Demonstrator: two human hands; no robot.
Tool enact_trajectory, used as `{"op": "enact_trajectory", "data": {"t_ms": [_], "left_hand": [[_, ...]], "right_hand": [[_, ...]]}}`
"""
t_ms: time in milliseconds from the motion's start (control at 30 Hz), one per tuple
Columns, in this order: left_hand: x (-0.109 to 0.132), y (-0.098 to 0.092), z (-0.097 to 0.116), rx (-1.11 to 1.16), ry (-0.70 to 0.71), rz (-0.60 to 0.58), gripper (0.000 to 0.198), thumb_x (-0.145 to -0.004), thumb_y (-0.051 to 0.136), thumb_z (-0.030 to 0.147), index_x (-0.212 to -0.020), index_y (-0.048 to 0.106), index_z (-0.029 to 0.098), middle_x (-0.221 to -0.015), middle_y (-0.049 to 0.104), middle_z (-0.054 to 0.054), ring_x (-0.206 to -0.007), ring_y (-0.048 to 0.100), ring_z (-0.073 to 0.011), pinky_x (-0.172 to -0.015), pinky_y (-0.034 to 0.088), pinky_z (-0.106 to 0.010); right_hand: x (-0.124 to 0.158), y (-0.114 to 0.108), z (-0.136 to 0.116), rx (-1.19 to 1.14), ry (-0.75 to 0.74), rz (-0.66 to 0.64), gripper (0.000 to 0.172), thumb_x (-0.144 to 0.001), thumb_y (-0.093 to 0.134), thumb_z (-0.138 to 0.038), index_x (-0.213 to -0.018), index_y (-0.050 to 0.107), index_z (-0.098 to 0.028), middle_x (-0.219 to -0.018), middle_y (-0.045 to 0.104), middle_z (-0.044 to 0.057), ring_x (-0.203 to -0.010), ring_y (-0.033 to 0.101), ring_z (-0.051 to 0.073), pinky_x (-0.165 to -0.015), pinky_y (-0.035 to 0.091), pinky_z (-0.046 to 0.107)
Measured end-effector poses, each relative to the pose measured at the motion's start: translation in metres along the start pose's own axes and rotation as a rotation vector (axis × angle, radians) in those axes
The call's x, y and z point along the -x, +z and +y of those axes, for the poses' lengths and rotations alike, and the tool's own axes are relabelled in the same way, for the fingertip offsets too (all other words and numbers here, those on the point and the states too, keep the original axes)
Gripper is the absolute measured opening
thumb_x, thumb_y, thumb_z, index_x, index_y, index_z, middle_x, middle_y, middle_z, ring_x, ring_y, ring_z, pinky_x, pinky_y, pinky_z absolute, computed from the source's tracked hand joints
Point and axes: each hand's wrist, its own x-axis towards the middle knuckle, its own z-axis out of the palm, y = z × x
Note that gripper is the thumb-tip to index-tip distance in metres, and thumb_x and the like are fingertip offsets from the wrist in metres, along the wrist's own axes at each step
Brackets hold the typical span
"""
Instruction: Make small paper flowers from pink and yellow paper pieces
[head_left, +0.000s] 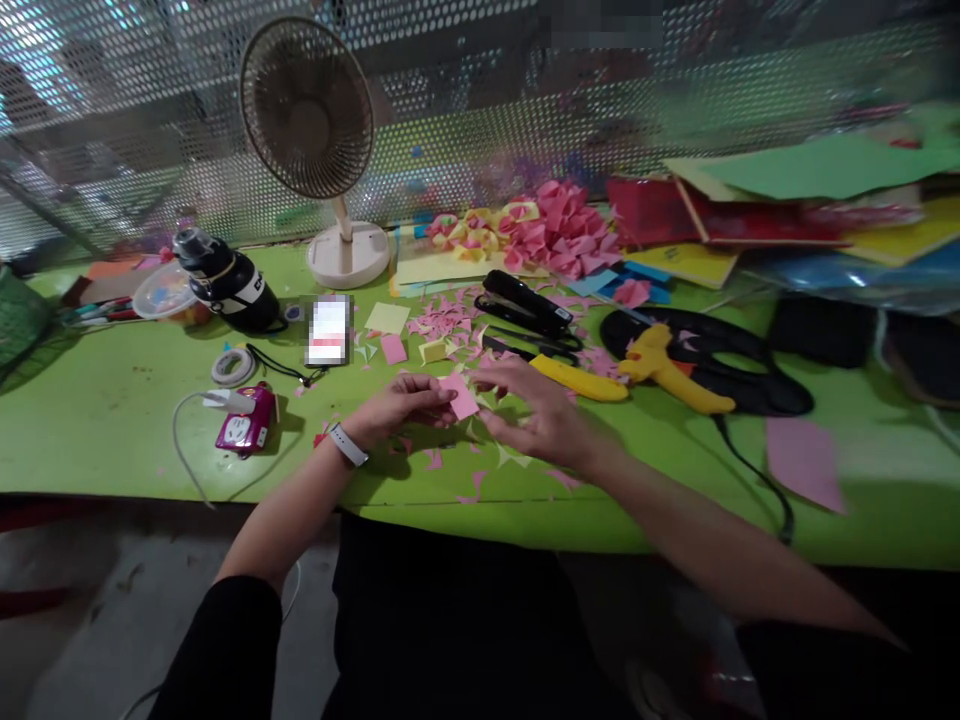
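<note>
Phone [328, 330] behind-left of held paper [460, 397] | stapler [529, 308] behind-right | flowers [562, 232], seemingly, behind stapler

On the green desk [90, 430], bare room runs left of the magenta power socket [251, 420], though a white cable [175, 425] loops through it. Beyond the right hand [536, 410], the black stapler [525, 308] blocks a low reach forward; rightward, the yellow glue gun [664, 368] obstructs.

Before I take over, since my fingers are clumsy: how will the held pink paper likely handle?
The pink paper is probably light, being small and thin-looking. It may feel fairly stiff: the left hand pinches one side and no droop shows. It likely creases easily; similar-looking pieces in the heap are bent.
</note>
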Motion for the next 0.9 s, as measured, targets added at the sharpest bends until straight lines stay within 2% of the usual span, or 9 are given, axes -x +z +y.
{"op": "enact_trajectory", "data": {"t_ms": [67, 167, 300, 433, 633, 800, 900], "left_hand": [[0.001, 0.000, 0.001, -0.007, -0.021, -0.040, 0.034, -0.072, 0.085, 0.037, -0.083, 0.067, 0.010, -0.076, 0.073, -0.003, -0.065, 0.069, -0.0086, -0.069, 0.056, -0.021], [0.002, 0.002, 0.003, -0.026, -0.038, -0.054, 0.034, -0.070, 0.086, 0.036, -0.081, 0.067, 0.010, -0.071, 0.072, -0.002, -0.063, 0.068, -0.0089, -0.066, 0.056, -0.021], [0.001, 0.002, 0.003, -0.058, -0.049, -0.062, 0.036, -0.070, 0.086, 0.039, -0.084, 0.069, 0.010, -0.070, 0.072, -0.003, -0.063, 0.069, -0.0099, -0.065, 0.056, -0.021], [0.000, 0.003, 0.000, -0.085, -0.014, -0.049, 0.039, -0.068, 0.086, 0.043, -0.083, 0.070, 0.010, -0.071, 0.073, -0.004, -0.060, 0.067, -0.0087, -0.064, 0.055, -0.021], [0.001, 0.011, 0.002, -0.125, 0.012, -0.060, 0.042, -0.068, 0.085, 0.045, -0.083, 0.071, 0.009, -0.073, 0.074, -0.004, -0.060, 0.066, -0.0084, -0.066, 0.055, -0.023], [-0.001, 0.010, 0.000, -0.105, 0.069, -0.064, 0.040, -0.071, 0.083, 0.043, -0.089, 0.072, 0.010, -0.084, 0.076, -0.007, -0.071, 0.071, -0.0114, -0.073, 0.057, -0.025], [-0.004, 0.007, -0.003, -0.096, 0.061, -0.088, 0.035, -0.076, 0.081, 0.040, -0.092, 0.071, 0.010, -0.086, 0.076, -0.008, -0.074, 0.072, -0.0126, -0.076, 0.058, -0.027]], "right_hand": [[0.000, -0.001, 0.001, 0.138, -0.158, -0.019, 0.025, -0.092, 0.061, -0.024, -0.114, 0.069, -0.029, -0.112, 0.068, 0.008, -0.101, 0.065, 0.025, -0.084, 0.058, 0.045], [0.001, -0.002, 0.004, 0.248, -0.316, -0.034, 0.018, -0.094, 0.061, -0.023, -0.106, 0.073, -0.029, -0.123, 0.065, 0.008, -0.110, 0.063, 0.025, -0.090, 0.056, 0.047], [0.004, -0.004, 0.005, 0.257, -0.356, -0.070, 0.025, -0.094, 0.060, -0.019, -0.109, 0.074, -0.032, -0.131, 0.063, 0.007, -0.121, 0.059, 0.026, -0.097, 0.053, 0.049], [0.005, -0.002, 0.006, 0.217, -0.259, -0.072, 0.023, -0.093, 0.062, -0.022, -0.106, 0.075, -0.037, -0.131, 0.064, 0.004, -0.122, 0.059, 0.027, -0.101, 0.050, 0.052], [0.004, 0.009, 0.010, 0.072, -0.116, 0.020, 0.012, -0.095, 0.062, -0.029, -0.096, 0.075, -0.028, -0.120, 0.068, 0.007, -0.115, 0.063, 0.026, -0.097, 0.053, 0.051], [0.005, 0.020, 0.007, -0.199, 0.221, 0.023, 0.017, -0.093, 0.064, -0.040, -0.093, 0.071, -0.024, -0.106, 0.073, 0.007, -0.100, 0.069, 0.023, -0.088, 0.058, 0.045], [0.005, 0.021, 0.006, -0.290, 0.343, 0.008, 0.021, -0.091, 0.066, -0.043, -0.094, 0.070, -0.023, -0.096, 0.074, 0.007, -0.092, 0.070, 0.023, -0.081, 0.060, 0.043]]}}
